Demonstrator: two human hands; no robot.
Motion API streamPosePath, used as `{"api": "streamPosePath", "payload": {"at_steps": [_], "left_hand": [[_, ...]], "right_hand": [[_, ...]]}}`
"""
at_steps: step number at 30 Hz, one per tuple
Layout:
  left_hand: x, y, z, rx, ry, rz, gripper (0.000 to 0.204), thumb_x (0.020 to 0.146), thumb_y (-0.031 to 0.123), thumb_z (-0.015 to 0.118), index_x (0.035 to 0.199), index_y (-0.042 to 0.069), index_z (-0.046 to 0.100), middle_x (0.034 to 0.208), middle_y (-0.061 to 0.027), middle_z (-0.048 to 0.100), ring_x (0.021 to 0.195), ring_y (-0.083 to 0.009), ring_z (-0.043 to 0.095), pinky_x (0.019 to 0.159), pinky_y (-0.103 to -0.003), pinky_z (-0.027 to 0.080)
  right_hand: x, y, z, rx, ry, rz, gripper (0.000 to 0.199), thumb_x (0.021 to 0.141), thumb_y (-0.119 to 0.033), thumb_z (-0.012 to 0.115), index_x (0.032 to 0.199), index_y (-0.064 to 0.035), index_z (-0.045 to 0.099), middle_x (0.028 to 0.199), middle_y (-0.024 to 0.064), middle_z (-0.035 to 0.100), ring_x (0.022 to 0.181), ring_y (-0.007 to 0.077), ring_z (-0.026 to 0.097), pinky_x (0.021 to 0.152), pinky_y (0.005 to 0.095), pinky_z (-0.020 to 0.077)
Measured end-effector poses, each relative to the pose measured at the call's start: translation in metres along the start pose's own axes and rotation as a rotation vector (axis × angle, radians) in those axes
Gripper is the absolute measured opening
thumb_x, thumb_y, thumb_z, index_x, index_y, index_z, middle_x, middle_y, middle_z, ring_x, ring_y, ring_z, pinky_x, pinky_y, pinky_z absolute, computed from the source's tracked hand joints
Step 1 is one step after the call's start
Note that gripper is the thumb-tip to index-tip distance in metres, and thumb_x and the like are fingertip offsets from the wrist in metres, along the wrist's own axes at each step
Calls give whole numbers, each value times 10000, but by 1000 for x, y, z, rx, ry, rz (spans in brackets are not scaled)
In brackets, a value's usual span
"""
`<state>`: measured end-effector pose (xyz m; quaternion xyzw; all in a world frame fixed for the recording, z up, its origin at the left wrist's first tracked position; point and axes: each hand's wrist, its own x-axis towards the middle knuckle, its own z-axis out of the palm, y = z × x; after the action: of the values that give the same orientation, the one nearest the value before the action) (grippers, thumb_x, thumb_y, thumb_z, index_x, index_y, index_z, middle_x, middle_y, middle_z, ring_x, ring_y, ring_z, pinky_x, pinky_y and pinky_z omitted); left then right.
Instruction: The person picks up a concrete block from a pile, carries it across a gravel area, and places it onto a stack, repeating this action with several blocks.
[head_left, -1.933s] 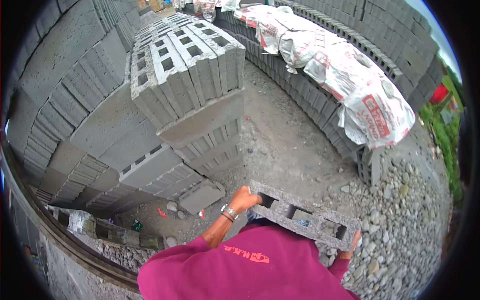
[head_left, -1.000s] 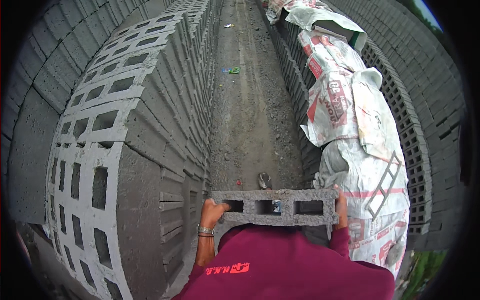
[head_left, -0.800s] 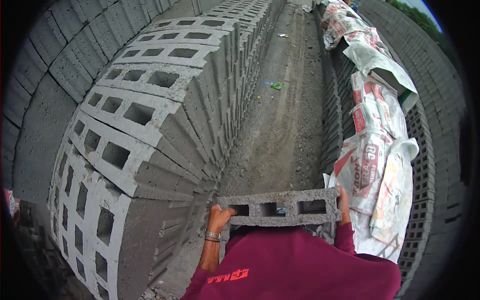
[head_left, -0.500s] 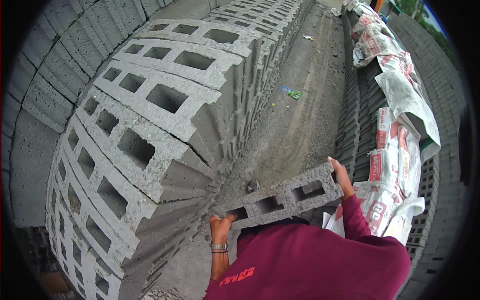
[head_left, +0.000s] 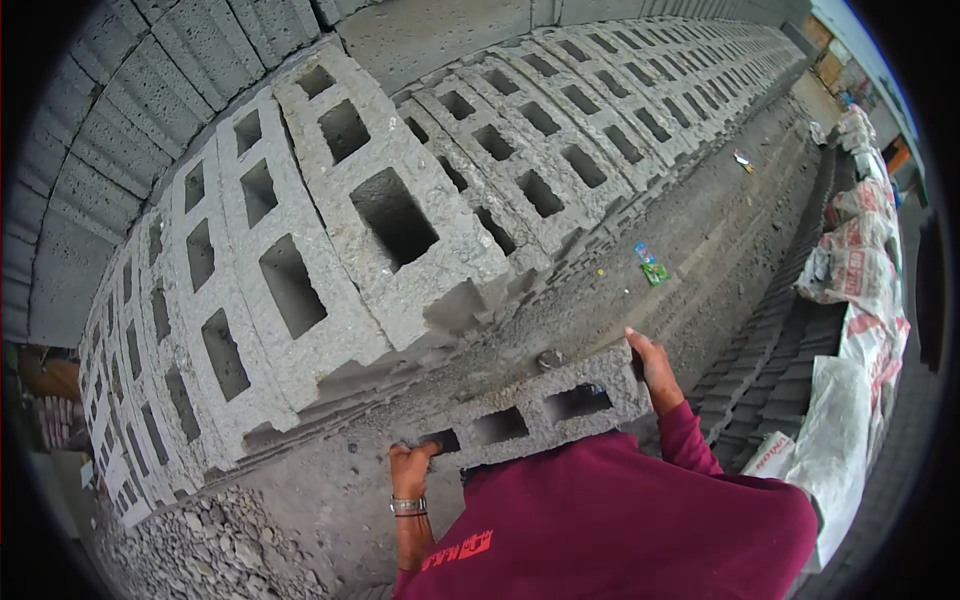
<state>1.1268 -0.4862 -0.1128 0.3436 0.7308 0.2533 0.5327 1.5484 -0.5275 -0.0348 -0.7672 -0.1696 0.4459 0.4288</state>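
Both hands hold a grey hollow concrete block [head_left: 537, 416] at its two ends, in front of my body. Three rectangular holes show in its upturned face, and its right end is tilted higher than its left. My left hand [head_left: 411, 468], with a watch on the wrist, grips the left end near the smallest hole. My right hand [head_left: 652, 372] is wrapped round the right end, its fingertips partly hidden behind the block. Just beyond stands a long stack of hollow blocks [head_left: 362, 172], their holes facing up; the held block is apart from it.
Loose gravel [head_left: 215, 545] lies at the near left. A dirt path [head_left: 715, 235] with plastic wrappers [head_left: 652, 268] runs along the stack. To the right, white and red sacks [head_left: 850, 270] cover another row of blocks. A block wall [head_left: 90, 170] rises at the far left.
The view has swung left, bringing gravel and more of the stack into sight. Both hands still hold the block, which sits slightly further left in the picture.
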Motion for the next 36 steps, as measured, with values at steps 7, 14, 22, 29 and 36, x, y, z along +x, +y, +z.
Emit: {"api": "streamPosePath", "payload": {"at_steps": [7,14,22,29,36], "left_hand": [[-132,7,107,-279,328,-51,244,629,52,756,524,-6,543,547,24,502,473,-97,421,445,-322,308],[-243,2,179,-446,588,-116,325,627,93,770,518,63,466,565,58,432,490,-77,362,460,-312,261],[-321,46,249,-771,888,55,366,728,211,788,648,34,478,750,32,412,657,-102,372,585,-279,300],[-327,102,279,-94,1036,591,306,782,-56,681,1068,29,612,883,-88,488,768,-198,463,634,-319,361],[-280,216,295,68,1131,688,268,838,-61,620,1085,30,576,977,-144,505,783,-210,483,640,-304,377]], "right_hand": [[78,-89,-50,-165,-400,-36,464,869,-453,619,763,-2,613,759,-8,539,718,106,461,668,286,383],[96,-149,-71,-204,-835,-357,646,902,-470,572,1292,42,512,1296,171,530,1223,225,475,1046,320,333],[91,-253,-33,-300,-1176,-680,518,950,-454,496,1153,14,586,1082,76,572,977,169,499,892,296,387],[123,-338,70,45,-1442,-556,659,921,-573,498,1313,-44,524,1274,77,549,1140,179,518,1001,324,392],[219,-408,204,125,-1502,-312,525,976,-526,399,1264,-109,535,1192,62,590,1099,206,560,973,409,448]]}}
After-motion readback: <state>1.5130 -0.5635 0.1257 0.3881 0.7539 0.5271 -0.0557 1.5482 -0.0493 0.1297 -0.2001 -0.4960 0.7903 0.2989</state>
